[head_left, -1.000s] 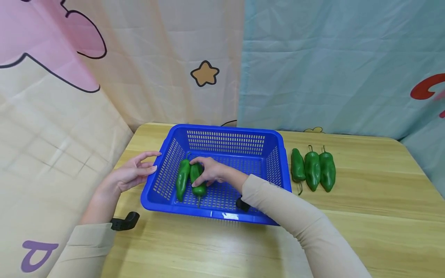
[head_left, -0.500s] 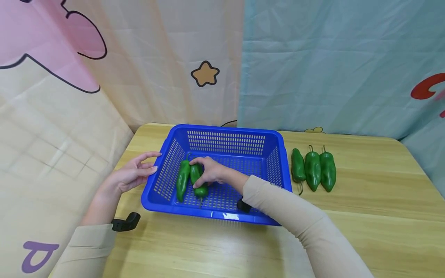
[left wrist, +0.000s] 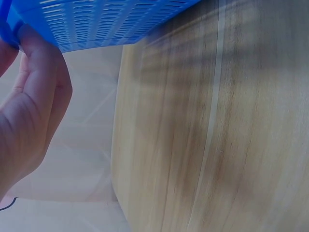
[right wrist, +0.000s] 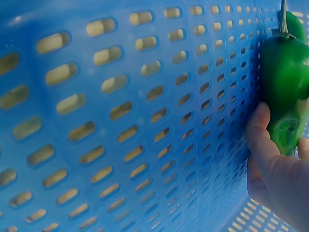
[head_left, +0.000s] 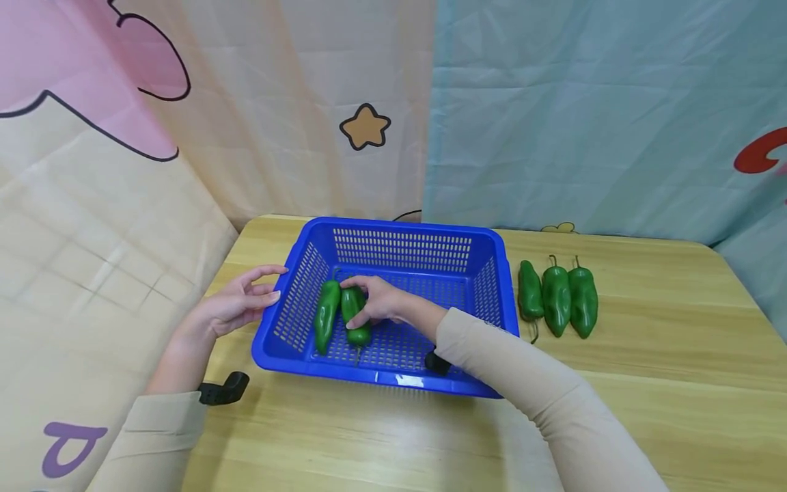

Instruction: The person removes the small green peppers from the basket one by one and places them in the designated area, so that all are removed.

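Observation:
In the head view my right hand [head_left: 382,301] reaches into the blue plastic basket [head_left: 399,383] and grips a green pepper [head_left: 359,335] near the basket's floor, its stem pointing toward me. The right wrist view shows thumb and fingers round this green pepper [right wrist: 285,67], close to the perforated wall. Beside it on the left, a second green pepper [head_left: 326,318] lies in the basket. My left hand [head_left: 236,305] holds the basket's left rim from outside. In the left wrist view the fingers of that left hand [left wrist: 38,82] are bent at the rim.
To the right of the basket, three green peppers lie in a row on the wooden table [head_left: 664,342]: a left one [head_left: 530,290], a middle one [head_left: 556,301] and a right one [head_left: 583,302]. A printed curtain [head_left: 522,123] hangs behind the table.
The view has shifted slightly. The gripped pepper's stem end has swung a little to the right, away from the pepper beside it. Both hands keep their holds.

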The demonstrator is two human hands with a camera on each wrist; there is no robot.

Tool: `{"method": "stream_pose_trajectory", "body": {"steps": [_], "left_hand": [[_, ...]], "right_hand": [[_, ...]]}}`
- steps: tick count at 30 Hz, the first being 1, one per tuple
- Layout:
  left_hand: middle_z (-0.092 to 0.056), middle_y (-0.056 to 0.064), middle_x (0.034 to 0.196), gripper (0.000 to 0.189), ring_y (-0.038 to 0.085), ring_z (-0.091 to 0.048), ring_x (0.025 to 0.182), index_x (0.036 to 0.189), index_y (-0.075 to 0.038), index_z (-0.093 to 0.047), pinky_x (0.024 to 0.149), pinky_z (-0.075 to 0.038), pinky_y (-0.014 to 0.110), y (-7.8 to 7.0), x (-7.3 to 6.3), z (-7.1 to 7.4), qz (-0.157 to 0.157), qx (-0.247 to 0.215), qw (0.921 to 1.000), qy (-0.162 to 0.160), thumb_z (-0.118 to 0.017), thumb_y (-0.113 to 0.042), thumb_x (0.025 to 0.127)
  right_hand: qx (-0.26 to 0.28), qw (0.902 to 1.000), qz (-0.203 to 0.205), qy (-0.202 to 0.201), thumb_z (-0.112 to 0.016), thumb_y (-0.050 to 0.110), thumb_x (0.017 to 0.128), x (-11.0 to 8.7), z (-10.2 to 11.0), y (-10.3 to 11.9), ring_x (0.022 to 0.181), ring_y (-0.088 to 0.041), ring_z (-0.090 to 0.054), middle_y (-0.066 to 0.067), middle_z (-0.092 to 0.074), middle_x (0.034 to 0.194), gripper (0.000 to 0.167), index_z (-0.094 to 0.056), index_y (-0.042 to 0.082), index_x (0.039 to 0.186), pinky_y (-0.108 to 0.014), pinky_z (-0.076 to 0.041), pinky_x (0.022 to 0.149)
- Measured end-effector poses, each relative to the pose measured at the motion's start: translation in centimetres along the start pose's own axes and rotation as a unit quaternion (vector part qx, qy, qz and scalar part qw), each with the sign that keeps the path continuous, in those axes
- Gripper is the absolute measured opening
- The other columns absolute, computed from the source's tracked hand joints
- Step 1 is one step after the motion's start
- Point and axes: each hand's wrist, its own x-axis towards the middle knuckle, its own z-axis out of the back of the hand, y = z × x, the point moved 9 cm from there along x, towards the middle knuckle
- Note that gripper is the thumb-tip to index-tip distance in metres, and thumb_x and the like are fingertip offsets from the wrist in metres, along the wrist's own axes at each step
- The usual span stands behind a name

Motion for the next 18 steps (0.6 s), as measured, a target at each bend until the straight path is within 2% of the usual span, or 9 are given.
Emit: {"method": "stream_pose_trajectory", "body": {"steps": [8, 18], "left_hand": [[-0.066, 0.008, 0.099, 0.037, 0.020, -0.066, 0.086, 0.119, -0.019, -0.048, 0.076, -0.055, 0.031, -0.24, -0.03, -0.21, -0.004, 0.006, 1.0000, -0.002, -0.049, 0.006, 0.093], [-0.066, 0.008, 0.098, 0.035, 0.021, -0.067, 0.085, 0.119, -0.019, -0.047, 0.076, -0.055, 0.031, -0.19, -0.11, -0.15, 0.001, 0.002, 1.0000, -0.004, -0.049, 0.005, 0.093]], "right_hand": [[0.013, 0.9998, 0.010, 0.011, -0.075, -0.015, 0.067, -0.01, 0.04, 0.18, 0.100, -0.027, -0.052, -0.015, -0.048, 0.118, 0.080, -0.045, 0.014, 0.135, -0.033, -0.056, 0.071], [0.035, 0.9993, 0.009, 0.004, -0.074, -0.015, 0.067, -0.08, 0.49, 0.25, 0.098, -0.028, -0.054, -0.014, -0.045, 0.115, 0.078, -0.047, 0.015, 0.134, -0.034, -0.057, 0.068]]}}
